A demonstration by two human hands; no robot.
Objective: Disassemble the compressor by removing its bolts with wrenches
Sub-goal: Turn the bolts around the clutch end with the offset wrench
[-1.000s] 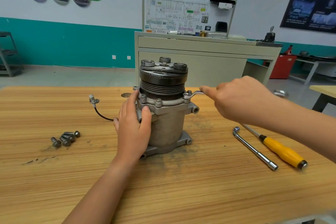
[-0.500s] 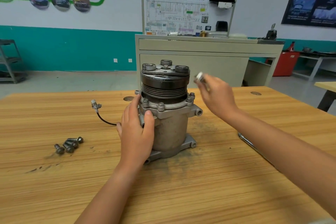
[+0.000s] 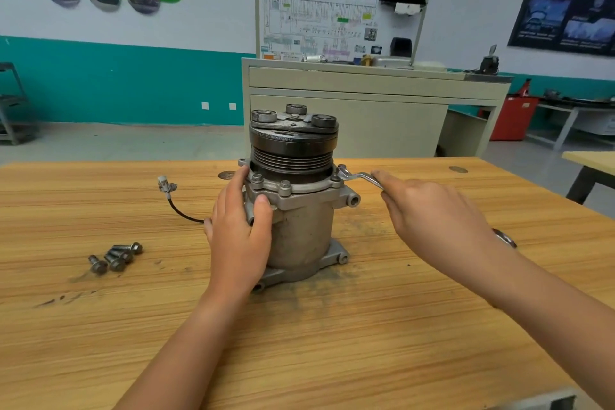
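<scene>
Compressor [image 3: 299,230] was found standing upright on its mounting feet near the middle of the wooden surface [image 3: 366,349], with the pulley [image 3: 293,143] uppermost. The left hand [image 3: 238,236] was wrapped round the unit's left side, with the thumb across the front just below the flange [image 3: 312,189] and the fingers reaching up to the flange edge. Its grip was closed on the compressor and was judged to be a bracing hold, so that the unit would not be turned on the surface when force was applied. A small offset wrench [image 3: 357,176] was seated on the right-hand one of the flange bolts [image 3: 285,186], with the handle pointing away to the right. The right hand [image 3: 432,210] was closed on the outer end of that handle, its grip narrow, a position judged to be chosen for leverage. Two flange bolts were seen in place at the front, so the step in hand was assessed as loosening at the flange, with the work only part done. A cluster of loose bolts [image 3: 116,258] was noted on the surface well to the left, presumably set apart so as not to be lost. A wired connector [image 3: 165,184] was lying on the surface left of the unit. Slipping of the wrench off the bolt head was recorded as the main risk.
</scene>
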